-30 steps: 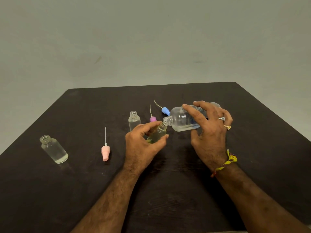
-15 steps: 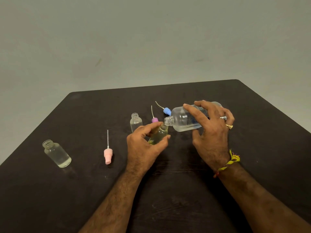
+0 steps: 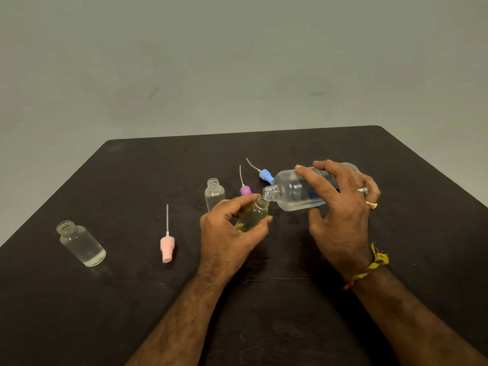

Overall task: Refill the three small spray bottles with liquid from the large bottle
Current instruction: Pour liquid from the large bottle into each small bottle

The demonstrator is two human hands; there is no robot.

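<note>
While my forearms reach out over the dark desk (image 3: 264,326), my left hand (image 3: 229,233) curls round a small bottle (image 3: 252,216), thumb on one side and fingers on the other, and tips it so its open neck leans up and to the right; the liquid inside it looks faintly yellow. My right hand (image 3: 340,210), with a yellow thread band (image 3: 369,268) at the wrist and two rings (image 3: 367,198) on the fingers, grips the large bottle (image 3: 295,192) from above, fingers spread over its printed label. That bottle lies almost on its side in the air, its open mouth pointing left and sitting right at the lip of the small one, the two necks touching or nearly so; I cannot tell whether anything is running between them. Off to the left, near the desk's edge, a second small bottle (image 3: 81,244) stands open with clear liquid in the bottom, and between it and my left hand a pink spray cap (image 3: 167,248) lies with its thin tube pointing away from me. Just beyond my left hand a third small bottle (image 3: 214,192) stands upright and open. A little farther back lie a purple spray cap (image 3: 245,191) and a blue spray cap (image 3: 265,175), each with its tube trailing toward the far edge, the blue one just beside the large bottle's shoulder.
</note>
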